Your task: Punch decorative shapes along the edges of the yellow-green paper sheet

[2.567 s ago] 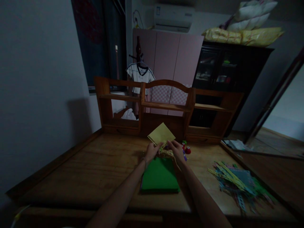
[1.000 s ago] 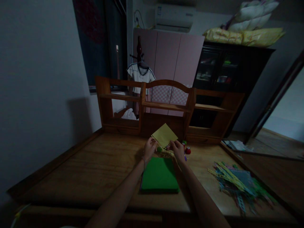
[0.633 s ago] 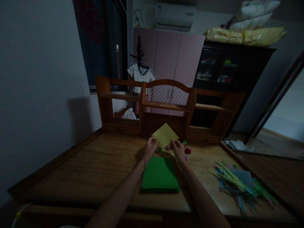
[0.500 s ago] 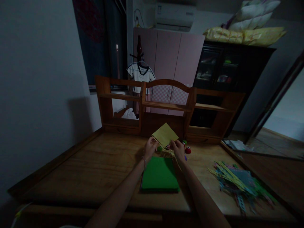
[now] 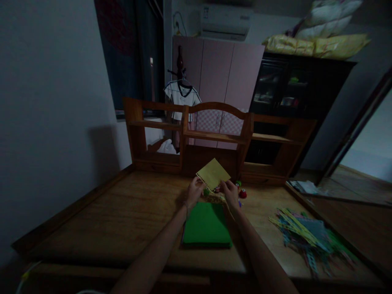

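Both hands hold up a square sheet of yellow paper [image 5: 213,173], turned cornerwise, with a row of punched holes along its lower left edge. My left hand [image 5: 195,191] pinches the left corner side, and my right hand [image 5: 229,191] grips the lower right side. Below the wrists, a stack of green paper or felt [image 5: 207,226] lies on the wooden desk [image 5: 137,220]. Behind and under the sheet are small red pieces [image 5: 243,193], a green piece [image 5: 206,191] and a crumpled golden strip [image 5: 217,199], partly hidden by the hands.
A tangled heap of coloured paper strips [image 5: 306,232] covers the desk's right side. A wooden shelf unit [image 5: 214,136] stands along the back edge. Raised rails border the desk at left [image 5: 76,206] and right. A white cable [image 5: 29,269] shows at lower left.
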`<state>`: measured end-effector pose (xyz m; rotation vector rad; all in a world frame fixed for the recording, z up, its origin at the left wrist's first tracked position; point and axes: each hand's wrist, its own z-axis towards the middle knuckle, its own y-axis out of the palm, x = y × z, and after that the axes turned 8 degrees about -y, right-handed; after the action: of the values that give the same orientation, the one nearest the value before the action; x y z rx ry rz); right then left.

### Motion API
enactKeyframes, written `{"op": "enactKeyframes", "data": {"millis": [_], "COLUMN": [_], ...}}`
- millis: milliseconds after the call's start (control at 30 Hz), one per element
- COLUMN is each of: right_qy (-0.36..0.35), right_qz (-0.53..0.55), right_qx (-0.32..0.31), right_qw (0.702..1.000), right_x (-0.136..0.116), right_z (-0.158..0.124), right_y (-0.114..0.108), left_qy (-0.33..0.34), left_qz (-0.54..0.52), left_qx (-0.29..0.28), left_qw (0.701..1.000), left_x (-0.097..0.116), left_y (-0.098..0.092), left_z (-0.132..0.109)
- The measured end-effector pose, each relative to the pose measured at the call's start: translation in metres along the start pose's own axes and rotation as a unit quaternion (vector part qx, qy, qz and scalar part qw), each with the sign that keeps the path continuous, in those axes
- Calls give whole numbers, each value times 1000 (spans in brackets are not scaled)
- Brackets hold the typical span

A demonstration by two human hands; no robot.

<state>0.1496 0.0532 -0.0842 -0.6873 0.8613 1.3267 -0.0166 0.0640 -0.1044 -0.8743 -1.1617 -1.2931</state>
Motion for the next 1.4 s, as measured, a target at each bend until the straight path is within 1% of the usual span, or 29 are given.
{"op": "enactKeyframes", "data": {"millis": [200, 367, 467, 667, 933, 1067, 1233, 1400], "right_qy": [-5, 2, 6, -12, -18, -18, -9, 0], "right_qz": [-3, 22, 28, -12, -30, -41, -22, 0], "right_qx": [-5, -12, -12, -11, 0, -7, -24, -24], "right_qw": [1000, 1000, 1000, 1000, 999, 999, 999, 1000], "right_x": [2, 9, 11, 8, 13, 10, 1, -2], "right_z": [-1, 1, 1, 1, 2, 1, -2, -3], "right_y": [0, 0, -1, -3, -5, -5, -3, -1], "left_qy": [6, 1, 8, 12, 12, 17, 5, -3], "left_qz": [-2, 8, 7, 5, -14, -23, -26, -18], "left_qx": [-7, 4, 2, 12, 32, 38, 26, -32], "left_qw": [1000, 1000, 1000, 1000, 999, 999, 999, 999], "left_x": [-1, 0, 0, 6, 11, 13, 17, 20], "left_y": [0, 0, 0, -1, -3, -3, -2, 1], "left_z": [0, 0, -1, -3, -3, -4, -7, -11]}}
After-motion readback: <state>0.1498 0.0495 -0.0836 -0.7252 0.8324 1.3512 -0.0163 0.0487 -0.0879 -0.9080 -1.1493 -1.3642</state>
